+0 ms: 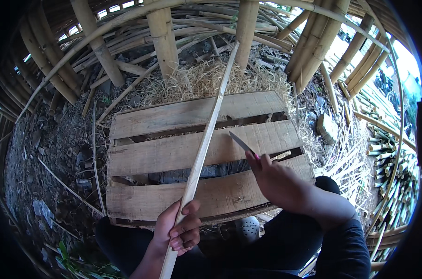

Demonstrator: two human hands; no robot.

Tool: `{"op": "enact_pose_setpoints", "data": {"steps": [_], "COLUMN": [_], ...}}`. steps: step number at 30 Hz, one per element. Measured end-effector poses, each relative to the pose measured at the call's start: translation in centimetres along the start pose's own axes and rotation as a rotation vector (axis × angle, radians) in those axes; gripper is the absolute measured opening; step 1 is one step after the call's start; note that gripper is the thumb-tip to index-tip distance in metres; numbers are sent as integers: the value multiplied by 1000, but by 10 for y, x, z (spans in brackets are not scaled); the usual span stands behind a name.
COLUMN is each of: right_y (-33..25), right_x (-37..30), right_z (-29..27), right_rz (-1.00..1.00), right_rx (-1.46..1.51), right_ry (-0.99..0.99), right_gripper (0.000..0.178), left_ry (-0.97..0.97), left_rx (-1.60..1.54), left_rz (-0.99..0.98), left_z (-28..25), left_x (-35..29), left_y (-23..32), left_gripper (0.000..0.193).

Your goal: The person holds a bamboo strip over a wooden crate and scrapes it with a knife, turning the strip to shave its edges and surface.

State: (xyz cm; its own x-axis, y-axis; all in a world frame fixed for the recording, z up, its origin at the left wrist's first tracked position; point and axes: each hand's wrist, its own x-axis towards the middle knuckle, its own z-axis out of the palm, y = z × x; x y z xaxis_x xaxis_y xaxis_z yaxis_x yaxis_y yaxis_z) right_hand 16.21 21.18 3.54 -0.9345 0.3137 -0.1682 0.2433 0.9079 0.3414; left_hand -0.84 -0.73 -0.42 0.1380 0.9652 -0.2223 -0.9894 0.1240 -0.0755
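A long, pale split bamboo strip [205,139] runs slantwise from the lower edge up across a low slatted wooden table [150,160]. My left hand [177,225] is closed around its lower part, near the table's front edge. In my right hand [280,181] is a knife [241,142] with a narrow blade; a bit of pink shows at its handle, and the fingers hide the rest. The blade points up and left over the middle plank. It is apart from the strip, to its right.
Upright bamboo poles [162,39] stand beyond the table, with pale shavings [173,88] heaped at their feet. Cut bamboo lengths [392,176] are stacked at the right. A stone-like block [327,129] lies right of the table. Thin sticks [71,186] lie on the littered ground at left.
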Motion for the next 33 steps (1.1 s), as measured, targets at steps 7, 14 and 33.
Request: {"op": "enact_pose_setpoints", "data": {"steps": [7,14,33], "right_y": [77,-10,-9], "right_x": [5,-19,48], "right_z": [29,-13,6], "right_rz": [461,44,-60], "right_rx": [44,-128,1443], "right_ry": [-217,-243,291], "right_gripper": [38,55,19], "left_ry": [11,-6,49], "left_rx": [-11,-41,274], "left_rz": [5,14,-13], "left_z": [-3,-5,-3], "left_x": [2,2,12], "left_y": [-2,1,-11], "left_gripper": [32,32,37]}}
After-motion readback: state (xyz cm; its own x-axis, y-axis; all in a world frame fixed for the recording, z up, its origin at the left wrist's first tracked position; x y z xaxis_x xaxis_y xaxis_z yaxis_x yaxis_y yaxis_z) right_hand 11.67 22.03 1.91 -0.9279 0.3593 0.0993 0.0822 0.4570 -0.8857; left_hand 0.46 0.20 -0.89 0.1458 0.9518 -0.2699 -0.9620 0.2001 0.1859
